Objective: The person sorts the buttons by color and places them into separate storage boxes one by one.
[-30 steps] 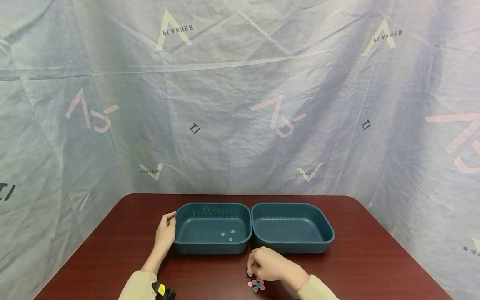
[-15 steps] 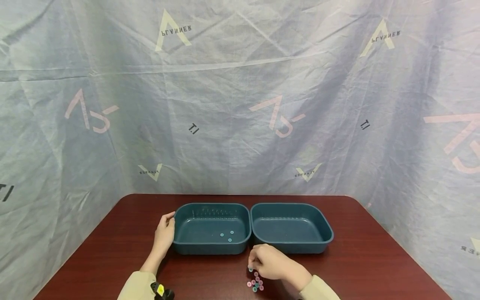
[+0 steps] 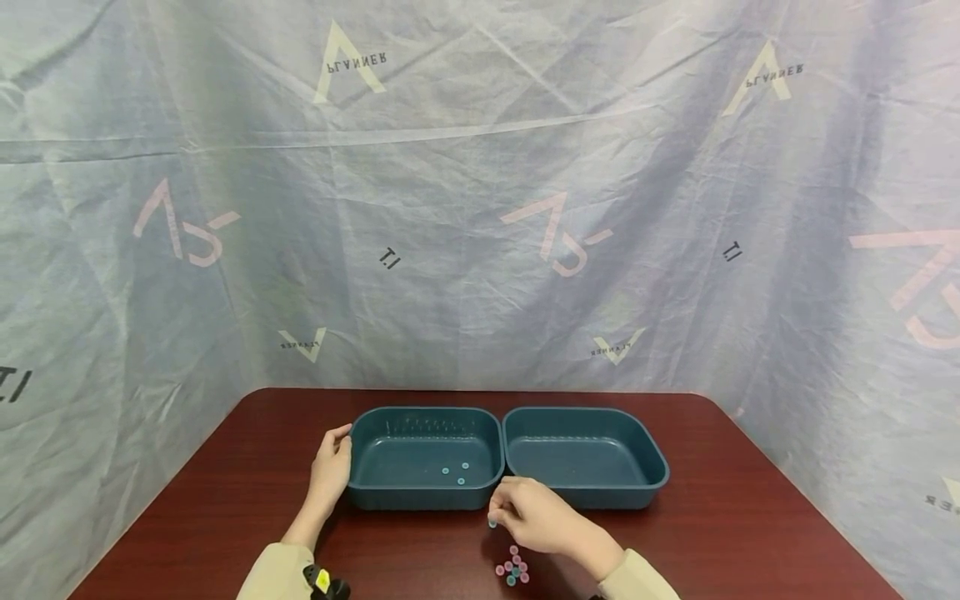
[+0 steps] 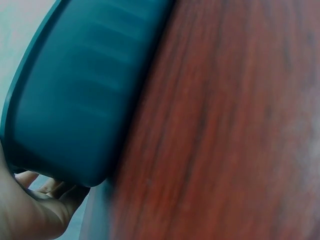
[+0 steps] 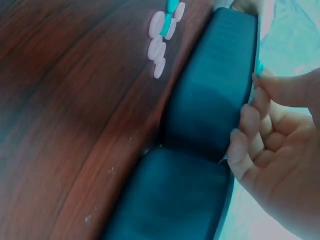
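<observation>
Thumb and index finger of my right hand [image 3: 538, 518] pinch a small teal button [image 3: 492, 523], held above the table just in front of where two bins meet. The right wrist view shows that teal button [image 5: 259, 68] at the fingertips, the other fingers curled. My left hand [image 3: 330, 468] grips the left end of the left teal bin [image 3: 423, 498], its fingers around the end wall. Three teal buttons [image 3: 461, 481] lie inside this bin. Below my right hand, pink buttons [image 3: 500, 570] and teal buttons [image 3: 511, 581] are clustered on the table.
Beside the left bin, its end almost against it, stands a matching right bin [image 3: 592, 497]. Both are on a dark red wooden table [image 3: 420, 554]. A pale printed cloth [image 3: 480, 300] hangs behind and along the sides.
My right hand has lifted the teal button away from the cluster, up and slightly left toward the left bin. The left hand stays on the bin.
</observation>
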{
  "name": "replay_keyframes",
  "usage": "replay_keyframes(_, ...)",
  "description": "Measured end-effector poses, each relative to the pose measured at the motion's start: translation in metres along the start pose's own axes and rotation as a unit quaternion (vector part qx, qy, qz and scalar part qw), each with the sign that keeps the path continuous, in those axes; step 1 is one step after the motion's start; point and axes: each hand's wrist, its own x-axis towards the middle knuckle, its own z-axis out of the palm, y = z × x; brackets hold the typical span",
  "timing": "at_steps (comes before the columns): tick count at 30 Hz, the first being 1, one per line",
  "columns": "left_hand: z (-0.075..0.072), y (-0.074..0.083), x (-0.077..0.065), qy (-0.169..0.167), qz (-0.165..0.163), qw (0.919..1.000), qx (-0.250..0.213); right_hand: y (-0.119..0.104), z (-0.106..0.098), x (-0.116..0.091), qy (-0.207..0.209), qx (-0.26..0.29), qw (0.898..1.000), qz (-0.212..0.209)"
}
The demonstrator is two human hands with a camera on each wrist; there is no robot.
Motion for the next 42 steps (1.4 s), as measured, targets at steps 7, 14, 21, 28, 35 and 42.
replay_keyframes(7, 0.0, 0.0, 0.0, -0.003, 0.002, 1.0, -0.002, 0.002, 0.0, 0.005, 0.028, 0.056, 0.997, 0.039)
replay_keyframes(14, 0.002, 0.001, -0.003, 0.019, 0.018, 0.9996, 0.006, -0.001, 0.0, 0.012, 0.071, 0.051, 0.995, 0.038)
replay_keyframes(21, -0.001, 0.001, -0.003, 0.0, -0.002, 1.0, 0.002, -0.005, -0.002, 0.018, 0.085, 0.04, 0.995, 0.028)
replay_keyframes(28, -0.003, 0.003, -0.004, 0.0, -0.004, 1.0, 0.008, -0.007, -0.003, 0.023, 0.077, 0.054, 0.995, 0.039)
replay_keyframes(35, -0.002, 0.001, -0.003, 0.005, -0.005, 0.9999, 0.007, -0.007, 0.001, 0.031, 0.089, 0.051, 0.994, 0.031)
replay_keyframes(42, -0.001, 0.002, -0.003, 0.003, -0.003, 1.0, 0.009, -0.008, 0.002, 0.039, 0.091, 0.057, 0.994, 0.031)
